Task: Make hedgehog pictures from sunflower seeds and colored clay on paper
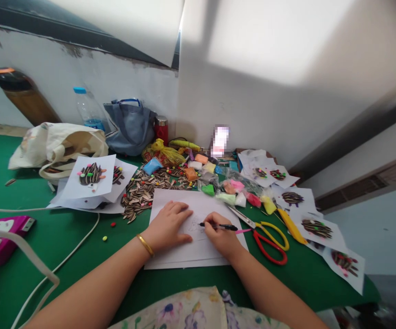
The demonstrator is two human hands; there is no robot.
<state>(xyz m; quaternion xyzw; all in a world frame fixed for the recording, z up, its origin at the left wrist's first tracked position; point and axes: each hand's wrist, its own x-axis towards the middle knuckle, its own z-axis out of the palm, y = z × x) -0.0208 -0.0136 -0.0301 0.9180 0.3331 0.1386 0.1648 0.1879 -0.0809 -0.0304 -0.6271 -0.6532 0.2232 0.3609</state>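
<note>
A white sheet of paper (170,203) lies on the green table (64,233) in front of me. My left hand (168,226) rests flat on the sheet, fingers spread, a gold bangle at the wrist. My right hand (220,235) grips a black pen (218,225) whose tip touches the paper at a faint small drawing between the two hands. Red-and-yellow scissors (270,237) lie just right of my right hand.
A pile of sunflower seeds (143,194) sits behind the sheet, with coloured clay packets (232,192) beside it. Sheets with seed hedgehog pictures lie at left (91,183) and right (318,228). Bags (129,125), a bottle (88,109) and a red flask (161,129) stand by the wall. White cables (47,274) cross the left.
</note>
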